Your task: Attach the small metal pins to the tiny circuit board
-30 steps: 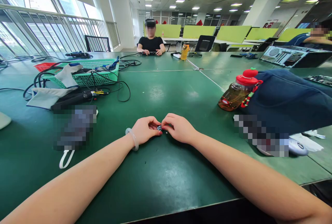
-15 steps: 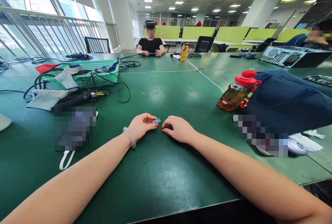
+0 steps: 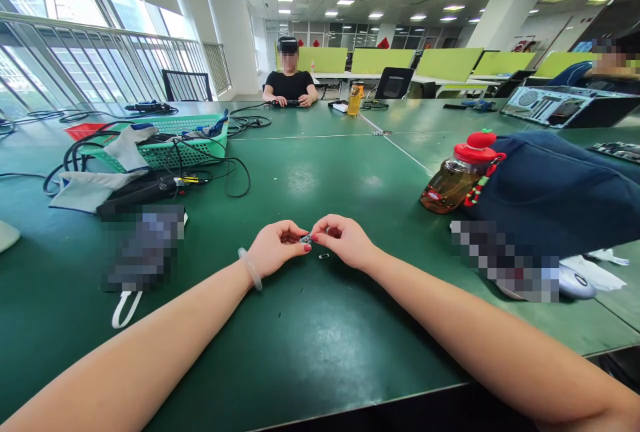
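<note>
My left hand (image 3: 277, 245), with a pale bangle (image 3: 250, 269) on its wrist, pinches a small piece that looks like a circuit board (image 3: 305, 239) between thumb and fingers. From the other side my right hand (image 3: 345, 240) closes its thumb and forefinger at the board's right edge. The fingertips of both hands almost meet and hide much of the board. On the green table (image 3: 300, 325), just below the right fingertips, lies a tiny dark rectangular piece with a light middle (image 3: 324, 256).
To the left are a green basket (image 3: 200, 149) with cables and gloves, and a blurred dark device (image 3: 145, 249). A red-lidded bottle (image 3: 447, 182), a navy bag (image 3: 555, 192) and a mouse (image 3: 575, 281) stand at right. Another person (image 3: 290, 82) sits across the table.
My right hand has moved left to the board and its fingers have closed there. The tiny rectangular piece on the table now shows below it. The board has shifted slightly right and down.
</note>
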`<state>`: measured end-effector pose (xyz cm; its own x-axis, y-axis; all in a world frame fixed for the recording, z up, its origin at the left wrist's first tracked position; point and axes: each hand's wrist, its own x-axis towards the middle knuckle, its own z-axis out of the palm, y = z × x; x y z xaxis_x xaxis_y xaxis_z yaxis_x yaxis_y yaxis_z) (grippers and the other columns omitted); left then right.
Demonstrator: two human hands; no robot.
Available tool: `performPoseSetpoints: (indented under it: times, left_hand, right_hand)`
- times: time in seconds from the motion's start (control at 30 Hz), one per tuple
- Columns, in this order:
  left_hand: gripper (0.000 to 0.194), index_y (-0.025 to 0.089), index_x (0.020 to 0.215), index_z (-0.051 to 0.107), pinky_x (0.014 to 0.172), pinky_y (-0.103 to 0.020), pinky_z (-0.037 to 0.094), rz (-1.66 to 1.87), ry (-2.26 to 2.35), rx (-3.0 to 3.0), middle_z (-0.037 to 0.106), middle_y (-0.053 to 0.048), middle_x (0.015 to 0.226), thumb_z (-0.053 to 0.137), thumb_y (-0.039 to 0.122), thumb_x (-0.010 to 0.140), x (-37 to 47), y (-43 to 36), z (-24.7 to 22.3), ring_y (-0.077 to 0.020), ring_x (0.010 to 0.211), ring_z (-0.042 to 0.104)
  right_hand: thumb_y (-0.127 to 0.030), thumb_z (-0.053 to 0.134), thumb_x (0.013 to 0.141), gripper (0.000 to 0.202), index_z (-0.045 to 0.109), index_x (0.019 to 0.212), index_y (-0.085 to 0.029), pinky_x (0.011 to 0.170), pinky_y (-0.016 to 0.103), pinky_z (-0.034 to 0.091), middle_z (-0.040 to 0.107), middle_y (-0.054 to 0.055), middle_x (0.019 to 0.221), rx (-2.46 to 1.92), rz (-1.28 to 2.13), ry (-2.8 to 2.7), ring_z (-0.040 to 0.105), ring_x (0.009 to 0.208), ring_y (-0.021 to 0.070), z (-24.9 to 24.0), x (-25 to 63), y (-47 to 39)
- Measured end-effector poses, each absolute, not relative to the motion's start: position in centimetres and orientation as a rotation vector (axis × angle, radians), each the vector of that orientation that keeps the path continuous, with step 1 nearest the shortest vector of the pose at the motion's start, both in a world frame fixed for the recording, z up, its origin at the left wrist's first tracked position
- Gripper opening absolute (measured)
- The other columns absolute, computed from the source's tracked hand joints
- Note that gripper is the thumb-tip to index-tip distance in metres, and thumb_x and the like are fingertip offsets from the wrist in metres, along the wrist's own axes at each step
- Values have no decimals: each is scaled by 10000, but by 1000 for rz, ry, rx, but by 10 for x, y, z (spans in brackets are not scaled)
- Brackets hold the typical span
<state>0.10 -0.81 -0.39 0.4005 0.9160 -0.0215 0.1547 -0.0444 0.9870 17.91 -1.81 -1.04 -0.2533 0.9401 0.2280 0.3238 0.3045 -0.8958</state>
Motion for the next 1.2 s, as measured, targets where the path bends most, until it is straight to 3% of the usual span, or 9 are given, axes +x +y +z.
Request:
performPoseSetpoints:
  times: [0.4, 0.53, 0.63, 0.77, 0.9, 1.03, 1.2]
  left_hand:
    - [296, 117, 756, 603, 733, -275, 467, 923, 877, 1300, 661, -26, 754, 773, 240, 547, 1, -10, -4, -107, 682, 596]
    - [298, 115, 766, 622, 649, -231, 459, 905, 826, 1175, 644, -20, 703, 778, 243, 547, 1, -13, -1, -91, 634, 579]
    - [311, 122, 761, 628, 602, -224, 453, 876, 804, 1093, 634, -17, 687, 785, 259, 531, 1, -14, 3, -87, 601, 564]
    - [327, 122, 769, 631, 603, -234, 453, 877, 832, 1127, 629, -17, 680, 786, 276, 525, 0, -13, 3, -88, 595, 556]
    - [334, 117, 769, 623, 675, -260, 466, 903, 952, 1234, 652, -23, 706, 788, 262, 517, 1, -8, -3, -102, 645, 580]
    - [329, 113, 767, 618, 786, -307, 467, 885, 992, 1253, 680, -43, 775, 787, 227, 509, 1, -6, -5, -115, 704, 607]
    - [306, 114, 772, 607, 824, -334, 470, 829, 1019, 1308, 687, -49, 804, 773, 170, 521, 1, -6, -4, -123, 726, 621]
  right_hand:
    - [-373, 558, 753, 215, 563, 782, -161, 481, 198, 347, 508, -25, 632, -1089, 992, -1746, 392, 504, 65, -8, 179, -20]
    - [-300, 510, 808, 146, 583, 789, -176, 536, 213, 380, 535, -3, 686, -1063, 608, -1903, 426, 555, 82, -3, 183, -27]
    - [-264, 454, 848, 172, 612, 851, -196, 653, 239, 413, 580, 40, 818, -981, 283, -2097, 508, 702, 116, 0, 187, -33]
    - [-249, 415, 873, 225, 617, 970, -228, 715, 250, 403, 594, 50, 903, -992, 104, -2263, 538, 792, 134, 1, 191, -33]
    - [-277, 537, 815, 229, 588, 1034, -231, 648, 235, 392, 593, 18, 868, -1148, 308, -2308, 517, 687, 108, 3, 200, -22]
    - [-373, 672, 687, 284, 627, 913, -207, 577, 215, 383, 583, -4, 823, -1203, 681, -2428, 476, 615, 89, 7, 211, -13]
    - [-258, 629, 729, 80, 641, 766, -188, 614, 216, 379, 583, -3, 772, -1213, 687, -2516, 502, 672, 100, 3, 207, -15]
